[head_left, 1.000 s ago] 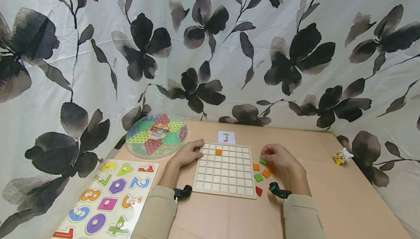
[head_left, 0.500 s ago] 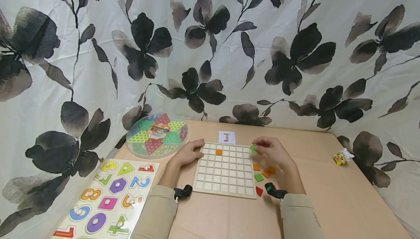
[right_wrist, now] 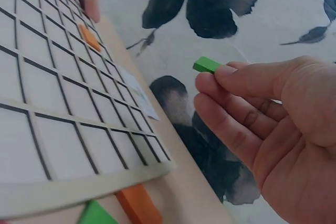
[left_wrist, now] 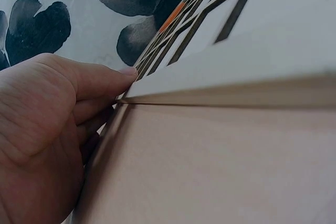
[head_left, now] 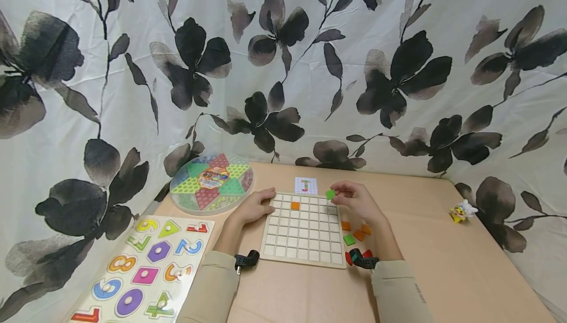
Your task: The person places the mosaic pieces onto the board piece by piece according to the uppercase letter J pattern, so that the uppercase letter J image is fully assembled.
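A pale grid board [head_left: 302, 231] lies on the table with one orange tile [head_left: 295, 206] in its upper part. My left hand [head_left: 251, 208] is at the board's upper left edge; in the left wrist view the thumb of that hand [left_wrist: 47, 124] rests on the rim, with the other fingers along the side. My right hand [head_left: 360, 202] pinches a green tile [head_left: 330, 194] between thumb and index finger, above the board's upper right corner. The right wrist view shows this green tile [right_wrist: 206, 64] at the fingertips, raised off the board.
Orange tiles [head_left: 346, 225], a green tile [head_left: 349, 240] and red pieces [head_left: 367, 253] lie right of the board. A pattern card [head_left: 306, 185] is behind it. At left are a round game board [head_left: 212, 184] and a number puzzle [head_left: 146, 269]; a small toy [head_left: 462, 211] stands far right.
My right hand has moved left and away from me with the green tile, from the loose pieces to the board's upper right corner. My left hand has stayed at the board's edge.
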The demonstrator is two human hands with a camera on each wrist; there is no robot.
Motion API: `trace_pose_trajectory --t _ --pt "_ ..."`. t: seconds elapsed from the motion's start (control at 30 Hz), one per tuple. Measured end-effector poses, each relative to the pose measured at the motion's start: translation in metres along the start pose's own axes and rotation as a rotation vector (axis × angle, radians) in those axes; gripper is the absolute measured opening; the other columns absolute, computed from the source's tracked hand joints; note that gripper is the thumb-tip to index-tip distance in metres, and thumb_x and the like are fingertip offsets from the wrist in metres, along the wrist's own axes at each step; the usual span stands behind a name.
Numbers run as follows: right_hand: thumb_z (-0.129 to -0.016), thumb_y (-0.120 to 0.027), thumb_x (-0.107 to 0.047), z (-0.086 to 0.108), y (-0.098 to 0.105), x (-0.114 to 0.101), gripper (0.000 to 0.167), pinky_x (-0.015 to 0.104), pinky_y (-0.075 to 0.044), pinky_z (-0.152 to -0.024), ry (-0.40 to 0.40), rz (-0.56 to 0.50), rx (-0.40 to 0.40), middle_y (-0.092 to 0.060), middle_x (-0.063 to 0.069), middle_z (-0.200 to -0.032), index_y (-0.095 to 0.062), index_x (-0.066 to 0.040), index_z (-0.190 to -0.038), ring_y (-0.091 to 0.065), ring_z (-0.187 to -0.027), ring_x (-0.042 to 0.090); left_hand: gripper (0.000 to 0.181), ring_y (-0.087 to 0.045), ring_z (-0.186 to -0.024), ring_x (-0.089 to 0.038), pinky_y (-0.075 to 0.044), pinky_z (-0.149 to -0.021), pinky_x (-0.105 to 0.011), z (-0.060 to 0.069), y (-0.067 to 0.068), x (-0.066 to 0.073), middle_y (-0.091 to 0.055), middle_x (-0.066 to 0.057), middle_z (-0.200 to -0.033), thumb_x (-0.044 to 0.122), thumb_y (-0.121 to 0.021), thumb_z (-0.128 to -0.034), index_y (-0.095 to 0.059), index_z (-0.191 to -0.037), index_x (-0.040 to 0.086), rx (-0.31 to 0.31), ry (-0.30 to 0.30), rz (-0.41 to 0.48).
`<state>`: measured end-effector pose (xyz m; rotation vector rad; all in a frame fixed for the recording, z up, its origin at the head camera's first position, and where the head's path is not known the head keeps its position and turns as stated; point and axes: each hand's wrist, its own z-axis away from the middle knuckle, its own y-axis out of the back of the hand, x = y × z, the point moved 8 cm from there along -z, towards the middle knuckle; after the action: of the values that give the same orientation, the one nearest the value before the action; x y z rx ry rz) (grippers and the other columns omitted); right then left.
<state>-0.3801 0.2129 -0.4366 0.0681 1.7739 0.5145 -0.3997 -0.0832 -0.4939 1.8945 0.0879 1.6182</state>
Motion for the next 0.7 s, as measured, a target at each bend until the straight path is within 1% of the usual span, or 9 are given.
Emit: trace_pose_trajectory --t 0.1,0.23,0.33,0.43,0.7 --pt "-0.096 -0.072 -0.001 -0.003 -0.006 0.0 0.029 0.022 -0.063 -0.081 0.023 0.032 0.008 -0.071 0.024 -0.104 -0.067 0.005 -0.124 -0.072 -0.092 0.034 0.058 -0.025 -0.159 -0.034 -0.02 -0.133 -0.047 0.0 0.0 0.001 -0.035 -0.015 -0.168 0.005 -0.067 -0.0983 -0.049 -0.152 -0.003 0.002 0.0 -0.002" --pt "-0.094 -0.076 -0.007 -0.008 -0.016 -0.002 0.026 0.021 -0.058 -0.072 0.014 0.082 0.034 -0.072 0.016 -0.101 -0.072 -0.001 -0.119 -0.064 -0.086 0.022 0.058 -0.026 -0.159 -0.034 -0.02 -0.132 -0.047 0.001 0.0 0.001 -0.035 -0.015 -0.168 0.005 -0.067 -0.0984 -0.048 -0.152 -0.003 0.003 0.002 -0.003" --pt "-0.093 -0.078 -0.008 -0.011 -0.025 -0.006 0.025 0.02 -0.056 -0.07 0.029 0.108 0.044 -0.073 0.013 -0.099 -0.074 -0.001 -0.116 -0.064 -0.085 0.021 0.058 -0.025 -0.159 -0.034 -0.02 -0.132 -0.047 0.001 0.0 0.001 -0.035 -0.015 -0.168 0.005 -0.067 -0.0985 -0.048 -0.152 -0.004 0.0 0.001 -0.006" --pt "-0.092 -0.079 -0.006 -0.014 -0.032 -0.008 0.024 0.019 -0.057 -0.07 0.051 0.134 0.053 -0.075 0.013 -0.098 -0.075 0.0 -0.115 -0.066 -0.084 0.019 0.058 -0.025 -0.159 -0.034 -0.021 -0.132 -0.047 0.002 0.0 0.001 -0.035 -0.016 -0.168 0.005 -0.067 -0.0986 -0.048 -0.153 -0.004 -0.002 -0.003 -0.005" --pt "-0.091 -0.08 -0.005 -0.019 -0.043 -0.004 0.022 0.019 -0.058 -0.068 -0.01 0.132 0.125 -0.075 0.013 -0.096 -0.077 0.0 -0.112 -0.067 -0.083 0.018 0.058 -0.027 -0.158 -0.035 -0.021 -0.132 -0.048 0.0 0.0 0.0 -0.036 -0.016 -0.167 0.006 -0.068 -0.0984 -0.049 -0.152 -0.003 0.002 -0.004 -0.016"
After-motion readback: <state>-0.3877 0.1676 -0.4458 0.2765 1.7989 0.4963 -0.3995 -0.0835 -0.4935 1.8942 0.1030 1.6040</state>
